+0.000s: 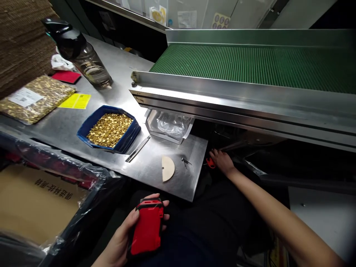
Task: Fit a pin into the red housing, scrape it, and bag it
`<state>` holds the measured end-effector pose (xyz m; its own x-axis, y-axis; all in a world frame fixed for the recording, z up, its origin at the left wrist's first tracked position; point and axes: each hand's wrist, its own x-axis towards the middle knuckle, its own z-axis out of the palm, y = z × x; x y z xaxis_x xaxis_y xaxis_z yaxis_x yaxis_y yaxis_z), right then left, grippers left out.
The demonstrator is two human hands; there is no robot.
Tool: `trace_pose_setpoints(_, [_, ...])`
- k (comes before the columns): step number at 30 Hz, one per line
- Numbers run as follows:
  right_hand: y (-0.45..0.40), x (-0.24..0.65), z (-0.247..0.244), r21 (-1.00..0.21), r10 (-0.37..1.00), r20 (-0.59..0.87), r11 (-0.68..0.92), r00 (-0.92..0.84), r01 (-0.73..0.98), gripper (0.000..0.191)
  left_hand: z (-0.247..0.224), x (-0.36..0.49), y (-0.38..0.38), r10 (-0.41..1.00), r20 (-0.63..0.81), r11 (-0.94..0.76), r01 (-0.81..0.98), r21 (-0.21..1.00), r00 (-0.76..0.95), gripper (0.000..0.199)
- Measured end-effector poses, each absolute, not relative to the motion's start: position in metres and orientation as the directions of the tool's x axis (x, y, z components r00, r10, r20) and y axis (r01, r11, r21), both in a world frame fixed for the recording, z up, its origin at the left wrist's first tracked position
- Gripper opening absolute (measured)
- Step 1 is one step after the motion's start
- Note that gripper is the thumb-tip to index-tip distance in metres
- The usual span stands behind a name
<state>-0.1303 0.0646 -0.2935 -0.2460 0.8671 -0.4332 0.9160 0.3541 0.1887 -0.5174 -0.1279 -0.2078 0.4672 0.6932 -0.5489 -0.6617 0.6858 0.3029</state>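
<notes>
My left hand (124, 233) is closed around a flat red case with black edges (147, 227), holding it above my lap. Out past the table's right corner, my right hand (223, 162) has curled fingers around a small red-orange part (210, 163); its full shape is hidden by the fingers and the dark. Between the hands, on the metal table, lie a cream half-round disc (168, 169) and a small dark metal piece with thin prongs (185, 161).
A blue bin (122, 147) holds many small gold-coloured pieces. Nearby are a slim metal cutter (138, 149), a clear tray (168, 138), a water bottle (94, 68) and a bag of gold pieces (41, 107). A green conveyor (236, 63) overhangs the table. A plastic-lined box (36, 207) stands left.
</notes>
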Motion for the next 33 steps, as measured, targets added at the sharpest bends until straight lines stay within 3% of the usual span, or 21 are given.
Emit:
trace_pose_setpoints(4, [0.052,-0.139,-0.265,0.106,0.899,-0.399,0.238,-0.178,0.965,0.049,-0.215,-0.514,-0.128,0.669,-0.568,0.690,-0.685,0.233,0.480,0.060])
trace_pose_setpoints(7, [0.023,-0.158,-0.225,0.001,0.928,-0.364,0.088,-0.081,0.996,0.046,-0.217,-0.508,-0.121,0.663,-0.602,0.690,-0.674,0.263,0.444,0.063])
trace_pose_setpoints(10, [-0.027,-0.193,-0.187,-0.246,0.875,-0.465,0.016,-0.132,0.969,0.047,-0.214,-0.494,-0.111,0.681,-0.601,0.702,-0.606,0.374,0.419,0.065])
trace_pose_setpoints(11, [-0.045,-0.207,-0.178,-0.413,0.820,-0.522,-0.005,-0.233,0.911,0.048,-0.214,-0.488,-0.108,0.700,-0.580,0.696,-0.580,0.422,0.417,0.065])
trace_pose_setpoints(12, [-0.062,-0.222,-0.172,-0.688,0.730,-0.571,-0.177,-0.375,0.704,0.045,-0.213,-0.481,-0.104,0.720,-0.553,0.686,-0.555,0.471,0.420,0.065])
trace_pose_setpoints(13, [-0.078,-0.236,-0.169,-0.821,0.660,-0.553,-0.329,-0.508,0.466,0.045,-0.212,-0.475,-0.101,0.740,-0.521,0.670,-0.532,0.518,0.425,0.065])
trace_pose_setpoints(14, [-0.092,-0.248,-0.169,-0.854,0.650,-0.514,-0.452,-0.560,0.259,0.054,-0.212,-0.468,-0.098,0.757,-0.493,0.654,-0.509,0.560,0.430,0.065])
trace_pose_setpoints(16, [-0.111,-0.266,-0.178,-0.799,0.725,-0.505,-0.598,-0.469,-0.064,0.066,-0.214,-0.458,-0.093,0.771,-0.461,0.632,-0.438,0.639,0.440,0.067])
trace_pose_setpoints(19, [-0.124,-0.272,-0.202,-0.712,0.750,-0.619,-0.661,-0.234,-0.236,0.056,-0.223,-0.450,-0.083,0.789,-0.460,0.582,-0.254,0.773,0.407,0.064])
trace_pose_setpoints(22, [-0.123,-0.264,-0.226,-0.698,0.702,-0.706,-0.712,-0.086,-0.078,0.053,-0.234,-0.451,-0.070,0.822,-0.494,0.530,-0.065,0.845,0.284,0.053])
trace_pose_setpoints(26, [-0.109,-0.258,-0.237,-0.718,0.730,-0.682,-0.677,0.029,0.159,0.057,-0.238,-0.457,-0.052,0.861,-0.481,0.490,-0.019,0.871,0.165,0.051])
trace_pose_setpoints(29, [-0.097,-0.258,-0.233,-0.750,0.767,-0.641,-0.628,0.005,0.209,0.061,-0.232,-0.464,-0.046,0.896,-0.431,0.426,0.065,0.902,0.103,0.049])
trace_pose_setpoints(33, [-0.092,-0.261,-0.228,-0.805,0.828,-0.557,-0.516,-0.070,0.293,0.082,-0.224,-0.476,-0.043,0.935,-0.346,0.319,0.234,0.918,0.081,0.037])
